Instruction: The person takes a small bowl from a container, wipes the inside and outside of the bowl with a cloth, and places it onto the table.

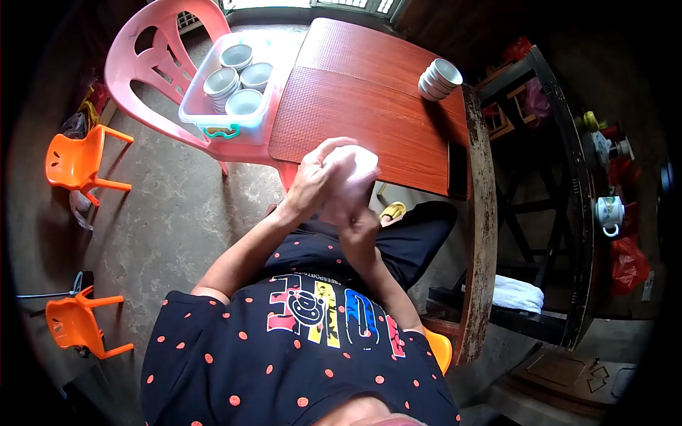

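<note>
Just off the table's near left corner, my left hand (pixel 310 181) has its fingers curled round a white bowl (pixel 366 162), which is blurred by motion. A pale pinkish cloth (pixel 342 199) lies against the bowl and hangs between my hands. Below it my right hand (pixel 359 231) is closed on the cloth, its fingers partly smeared. Several grey-white bowls (pixel 245 101) stand in stacks in a clear plastic box (pixel 190 106) at the upper left. Another stack of bowls (pixel 439 79) leans at the far right of the red-brown table (pixel 355 106).
A pink chair (pixel 131 106) bears the box. A dark phone-like object (pixel 457 169) lies at the table's right edge, beside a worn wooden beam (pixel 482 248). Orange stools (pixel 74 160) stand at the left. A white towel (pixel 511 294) and an enamel cup (pixel 609 213) are at the right.
</note>
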A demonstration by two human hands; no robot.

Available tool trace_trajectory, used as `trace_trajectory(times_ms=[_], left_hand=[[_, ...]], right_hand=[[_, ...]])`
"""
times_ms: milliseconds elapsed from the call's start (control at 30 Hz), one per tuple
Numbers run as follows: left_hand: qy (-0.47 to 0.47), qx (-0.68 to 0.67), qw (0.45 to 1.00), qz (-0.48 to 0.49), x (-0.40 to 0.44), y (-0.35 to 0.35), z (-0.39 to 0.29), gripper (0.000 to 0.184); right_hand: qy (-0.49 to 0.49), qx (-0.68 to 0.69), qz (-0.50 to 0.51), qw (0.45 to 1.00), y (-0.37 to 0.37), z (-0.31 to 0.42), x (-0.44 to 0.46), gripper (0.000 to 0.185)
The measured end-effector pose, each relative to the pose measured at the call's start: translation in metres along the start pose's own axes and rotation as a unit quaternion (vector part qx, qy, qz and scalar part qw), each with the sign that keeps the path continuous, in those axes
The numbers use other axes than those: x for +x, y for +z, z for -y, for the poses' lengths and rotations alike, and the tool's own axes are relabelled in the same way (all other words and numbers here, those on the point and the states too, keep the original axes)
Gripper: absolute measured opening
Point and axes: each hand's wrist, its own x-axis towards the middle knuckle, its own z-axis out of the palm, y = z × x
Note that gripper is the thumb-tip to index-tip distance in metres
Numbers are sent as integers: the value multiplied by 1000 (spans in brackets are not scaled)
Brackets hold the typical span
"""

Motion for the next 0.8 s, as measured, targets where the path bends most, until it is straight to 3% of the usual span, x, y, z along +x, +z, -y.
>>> trace_trajectory(times_ms=[33, 67, 167, 233, 267, 300, 333, 433, 467, 500, 567, 600, 700, 733, 767, 800], left_hand=[[-73, -84, 994, -18, 2, 0, 3, 36], [-130, -84, 988, 4, 2, -4, -2, 39], [-112, -15, 991, 66, 9, -18, 14, 47], [-108, 42, 990, 85, 8, -12, 5, 69], [-60, 105, 990, 68, 7, -7, 2, 69], [-12, 167, 985, 51, 5, -3, -1, 70], [9, 107, 993, 44, 6, -4, 7, 68], [102, 35, 994, 16, -2, -1, 0, 54], [58, 23, 998, 6, 1, -1, -1, 53], [-25, -36, 999, -1, 1, -2, -5, 48], [-117, -150, 982, 22, 9, -15, 11, 36], [-136, -186, 973, 26, 10, -14, 13, 35], [-234, -257, 937, 41, 12, -16, 6, 33], [-275, -326, 903, 44, 13, -12, 2, 30], [-307, -363, 879, 28, 10, -6, -2, 30], [-278, -378, 882, 46, 10, -5, 7, 31]], right_hand=[[-156, -170, 39, 972, 0, -13, 3, 22], [-226, -175, 27, 958, 3, -23, 2, 25], [-234, -173, 29, 956, -3, -18, 10, 21], [62, -6, 17, 998, -8, -8, 3, 17], [147, 185, -39, 971, -10, -4, 9, 20], [226, 367, -93, 898, -10, 9, 18, 23], [236, 361, -89, 898, -7, 16, 19, 26], [207, 217, -18, 954, -1, 21, 5, 24], [110, 72, 39, 990, -1, -10, -10, 21], [-90, -94, 67, 989, -2, -12, -1, 20], [-225, -155, 109, 956, -7, -26, 10, 24], [-227, -205, 96, 947, -7, -28, 11, 25], [-178, -163, 100, 965, -2, -17, 4, 25], [-114, -140, 119, 976, -2, -12, -4, 30], [-135, -153, 130, 970, -2, -12, -5, 32], [-155, -167, 140, 964, -3, -14, -3, 35]])
